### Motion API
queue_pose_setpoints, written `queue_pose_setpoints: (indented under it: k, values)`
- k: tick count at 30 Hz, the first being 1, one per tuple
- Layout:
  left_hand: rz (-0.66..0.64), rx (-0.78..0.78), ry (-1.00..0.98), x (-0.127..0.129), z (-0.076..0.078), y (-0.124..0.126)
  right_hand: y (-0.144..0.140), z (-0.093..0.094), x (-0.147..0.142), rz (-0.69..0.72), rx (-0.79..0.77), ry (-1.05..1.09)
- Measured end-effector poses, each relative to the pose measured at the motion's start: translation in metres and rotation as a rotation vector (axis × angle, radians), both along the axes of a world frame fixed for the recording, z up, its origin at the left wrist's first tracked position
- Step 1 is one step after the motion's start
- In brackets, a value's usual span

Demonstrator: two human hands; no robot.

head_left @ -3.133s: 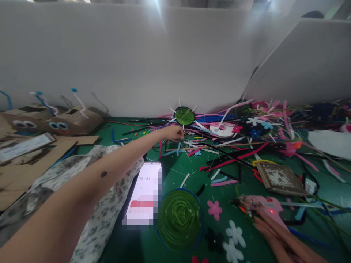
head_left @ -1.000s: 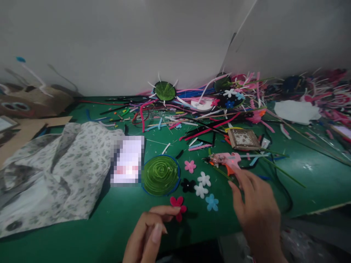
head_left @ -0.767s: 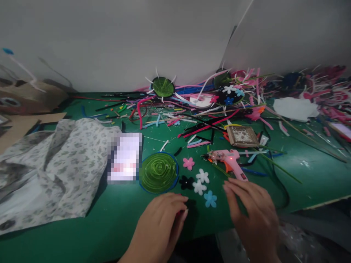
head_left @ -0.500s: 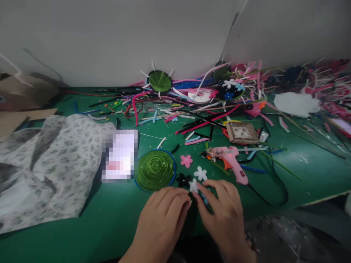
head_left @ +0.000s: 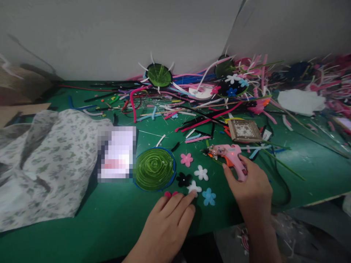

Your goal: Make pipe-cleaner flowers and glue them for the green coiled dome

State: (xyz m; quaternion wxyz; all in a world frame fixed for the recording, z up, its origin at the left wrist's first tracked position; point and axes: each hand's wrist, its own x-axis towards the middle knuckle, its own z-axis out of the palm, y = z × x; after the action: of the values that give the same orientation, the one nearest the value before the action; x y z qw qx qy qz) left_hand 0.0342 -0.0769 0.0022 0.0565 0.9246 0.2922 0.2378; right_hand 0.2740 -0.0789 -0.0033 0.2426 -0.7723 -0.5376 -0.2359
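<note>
My left hand [head_left: 168, 221] lies flat on the table, its index fingertip on a white felt flower [head_left: 194, 187]. A dark pink flower [head_left: 171, 194] is partly hidden beneath its other fingers. At the right, my right hand [head_left: 251, 184] has its thumb and fingers around the handle of a pink hot glue gun [head_left: 233, 155], which lies on the table. Between the hands are a blue flower [head_left: 209, 197], a second white flower [head_left: 201, 172], a black flower [head_left: 183, 179] and a pink flower [head_left: 187, 160]. A green coiled disc [head_left: 155, 168] with a blue rim sits left of them.
A phone with a blurred screen [head_left: 117, 154] and a patterned cloth [head_left: 68, 157] lie at the left. Behind are pipe-cleaner scraps [head_left: 197, 138], a small framed tray [head_left: 245, 130] and several decorated discs, one green [head_left: 159, 75]. The gun's cord [head_left: 287, 191] runs along the right.
My right hand has left the flowers and moved right to the glue gun's handle. My left hand's fingers have flattened onto the white flower. The blue and dark pink flowers now show more.
</note>
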Motion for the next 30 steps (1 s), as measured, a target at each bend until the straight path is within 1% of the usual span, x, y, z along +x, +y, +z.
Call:
queue_pose_setpoints:
  k: [5, 7, 9, 11, 14, 17, 19, 21, 25, 30]
  values:
    - [-0.014, -0.016, -0.057, 0.002, 0.006, 0.001, 0.006, 0.007, -0.007, -0.121, -0.123, 0.001]
    - [-0.01, -0.009, -0.076, 0.004, 0.009, 0.003, 0.009, 0.01, -0.006, -0.136, -0.165, 0.014]
    - [0.005, -0.014, -0.061, 0.005, 0.009, 0.006, 0.01, 0.013, -0.002, -0.135, -0.15, 0.034]
    - [0.01, -0.028, -0.038, 0.006, 0.008, 0.008, 0.008, 0.018, 0.001, -0.092, -0.057, 0.062]
    - [0.01, -0.045, -0.026, 0.006, 0.004, 0.01, -0.003, 0.026, 0.003, -0.036, 0.145, 0.095]
    - [0.016, -0.051, -0.029, 0.006, 0.001, 0.009, -0.019, 0.029, -0.001, 0.034, 0.244, 0.095]
    - [0.009, -0.051, -0.028, 0.005, 0.002, 0.009, -0.03, 0.026, -0.005, 0.129, 0.233, 0.084]
    - [0.006, -0.051, -0.033, 0.003, 0.003, 0.008, -0.038, 0.02, -0.007, 0.192, 0.2, 0.073]
    - [0.004, -0.061, -0.042, -0.004, 0.005, 0.003, -0.05, 0.008, -0.007, 0.24, 0.177, -0.005]
    - [-0.002, -0.051, -0.065, -0.01, 0.003, -0.003, -0.058, 0.004, -0.006, 0.246, 0.169, -0.068]
